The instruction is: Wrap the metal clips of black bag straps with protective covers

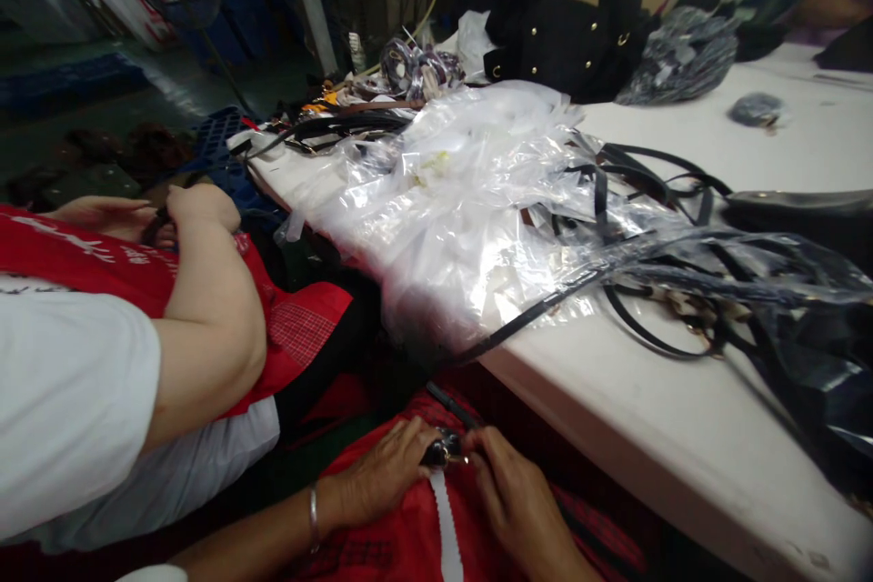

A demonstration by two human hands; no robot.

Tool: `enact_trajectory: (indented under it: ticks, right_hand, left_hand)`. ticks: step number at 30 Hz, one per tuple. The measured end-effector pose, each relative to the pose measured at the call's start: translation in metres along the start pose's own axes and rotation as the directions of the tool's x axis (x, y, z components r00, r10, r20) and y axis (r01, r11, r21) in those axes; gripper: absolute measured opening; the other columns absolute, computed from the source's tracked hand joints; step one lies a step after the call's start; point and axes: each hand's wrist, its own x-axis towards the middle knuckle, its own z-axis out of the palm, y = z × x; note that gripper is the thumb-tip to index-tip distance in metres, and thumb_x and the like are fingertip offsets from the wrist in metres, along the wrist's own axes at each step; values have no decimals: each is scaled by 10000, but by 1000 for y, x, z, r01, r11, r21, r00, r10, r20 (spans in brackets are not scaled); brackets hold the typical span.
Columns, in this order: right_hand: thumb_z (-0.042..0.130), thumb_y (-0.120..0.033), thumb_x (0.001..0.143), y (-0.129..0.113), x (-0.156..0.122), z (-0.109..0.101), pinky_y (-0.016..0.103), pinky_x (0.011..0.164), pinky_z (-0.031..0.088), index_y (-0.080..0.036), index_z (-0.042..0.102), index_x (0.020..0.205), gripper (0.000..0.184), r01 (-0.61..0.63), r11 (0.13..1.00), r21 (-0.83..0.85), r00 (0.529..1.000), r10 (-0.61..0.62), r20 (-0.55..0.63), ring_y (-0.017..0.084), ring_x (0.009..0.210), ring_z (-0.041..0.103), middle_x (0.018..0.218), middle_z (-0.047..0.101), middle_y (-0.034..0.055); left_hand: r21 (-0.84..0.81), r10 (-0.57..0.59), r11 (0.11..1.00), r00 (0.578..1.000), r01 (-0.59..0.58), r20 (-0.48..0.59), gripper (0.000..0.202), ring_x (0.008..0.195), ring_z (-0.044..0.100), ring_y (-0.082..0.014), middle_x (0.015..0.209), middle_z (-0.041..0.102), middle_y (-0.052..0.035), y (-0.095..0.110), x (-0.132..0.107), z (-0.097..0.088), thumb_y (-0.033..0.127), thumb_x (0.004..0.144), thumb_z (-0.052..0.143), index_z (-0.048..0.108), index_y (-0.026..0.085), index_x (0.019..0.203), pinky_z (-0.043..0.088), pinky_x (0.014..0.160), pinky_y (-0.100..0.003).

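Observation:
Over my lap, on a red apron [402, 555], both hands are closed around a black strap [452, 406] with small gold-coloured metal fittings [458, 458]. My left hand [382, 477], with a silver bracelet [314, 518] on its wrist, pinches the dark bunched part of the strap. My right hand [511, 491] grips beside the metal, thumb and fingers pressed together. The fingers partly hide the strap's end. Below the hands hangs a white strip with a jagged edge [446, 523].
A white table [614, 391] on my right bears a heap of clear plastic bags [477, 191], black straps [634, 300] and black bags [566, 41]. One strap hangs over the near edge. Close on my left sits a co-worker [211, 327] in a red apron, holding something dark.

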Motion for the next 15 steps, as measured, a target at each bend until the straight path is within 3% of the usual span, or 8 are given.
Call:
enact_trajectory:
  ticks: [2,5,6,10,15]
  right_hand:
    - [379,-444,969,5,-27,15,295,791,491,-237,529,1065,274,-164,970,178,980,181,-84,214,896,677,998,691,70]
    - [507,-618,853,18,-45,52,328,705,504,-213,534,1096,473,-372,836,404,870,465,-162,245,766,682,857,699,65]
    - [554,-622,819,21,-44,65,321,659,491,-205,558,1060,482,-378,791,481,863,489,-127,234,701,664,782,684,47]
    - [728,-528,699,26,-24,104,244,523,371,-199,600,771,360,-314,606,730,911,409,53,139,530,513,586,577,-33]
    - [685,-555,710,19,-5,118,230,480,316,-209,544,687,373,-286,510,812,888,460,24,106,451,419,516,523,-57]
  left_hand:
    - [-8,-3,1000,1000,3,-1,464,1171,555,-251,1285,548,-115,-2,0,2,188,961,537,373,191,1395,503,1003,-415]
    - [-3,23,1000,1000,-23,16,501,1254,515,-268,1340,532,-132,-4,0,5,174,965,518,343,185,1434,456,1069,-457]
    - [-12,26,1000,999,-26,26,511,1279,497,-268,1354,526,-133,-4,0,5,174,967,514,331,188,1444,439,1086,-465]
    - [-109,0,994,997,8,73,551,1365,399,-272,1414,463,-144,-3,0,5,152,973,475,258,197,1478,389,1122,-484]
    - [-321,-72,944,997,79,33,571,1193,520,-215,1309,443,-118,4,3,0,57,925,433,286,218,1453,458,1050,-381]
